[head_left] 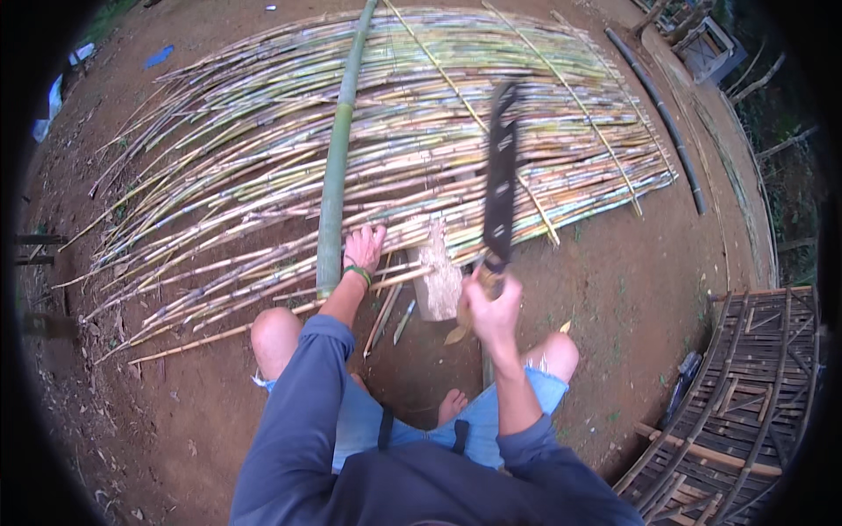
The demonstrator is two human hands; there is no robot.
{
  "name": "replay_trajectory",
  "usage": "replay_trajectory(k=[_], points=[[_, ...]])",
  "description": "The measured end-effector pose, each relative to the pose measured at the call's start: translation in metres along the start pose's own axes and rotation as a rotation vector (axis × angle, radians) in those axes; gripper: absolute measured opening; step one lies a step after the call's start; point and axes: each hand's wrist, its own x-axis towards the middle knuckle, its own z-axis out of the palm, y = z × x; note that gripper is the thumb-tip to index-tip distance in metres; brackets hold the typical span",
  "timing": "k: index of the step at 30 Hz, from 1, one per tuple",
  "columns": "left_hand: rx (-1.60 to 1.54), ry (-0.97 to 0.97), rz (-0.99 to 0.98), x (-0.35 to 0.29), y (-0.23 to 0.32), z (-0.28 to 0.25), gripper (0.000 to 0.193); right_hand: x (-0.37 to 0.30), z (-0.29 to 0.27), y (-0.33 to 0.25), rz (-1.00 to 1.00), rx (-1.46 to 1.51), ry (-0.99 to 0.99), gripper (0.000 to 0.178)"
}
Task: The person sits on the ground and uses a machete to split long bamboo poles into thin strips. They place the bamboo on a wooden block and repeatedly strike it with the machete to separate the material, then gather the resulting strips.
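Note:
My right hand (493,305) is wrapped round the handle of a machete (502,180). Its dark, slotted blade points up and away, slightly blurred. My left hand (365,249) is closed over a thin bamboo pole (403,278), just right of the thick green bamboo pole (335,188). The thin pole's cut end lies over a pale wooden block (438,285), whose top looks hacked and rough. My left fingers partly hide the pole under them. Many thin bamboo poles (254,210) lie side by side beyond my hands.
Two bare knees flank the wooden block. Short cut pieces (404,322) lie on the dirt between my legs. Thin crosswise poles (574,96) rest over the row. A dark pipe-like pole (658,118) lies at the far right, and a slatted bamboo frame (745,386) stands near right.

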Motion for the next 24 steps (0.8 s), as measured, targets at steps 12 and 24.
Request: replay_trajectory(k=[12, 24], points=[[-0.184, -0.138, -0.08, -0.038, 0.013, 0.013, 0.014, -0.011, -0.002, 0.146, 0.563, -0.301, -0.222, 0.016], [-0.085, -0.373, -0.893, -0.096, -0.054, 0.023, 0.071, -0.007, -0.058, 0.084, 0.231, -0.005, 0.012, 0.006]])
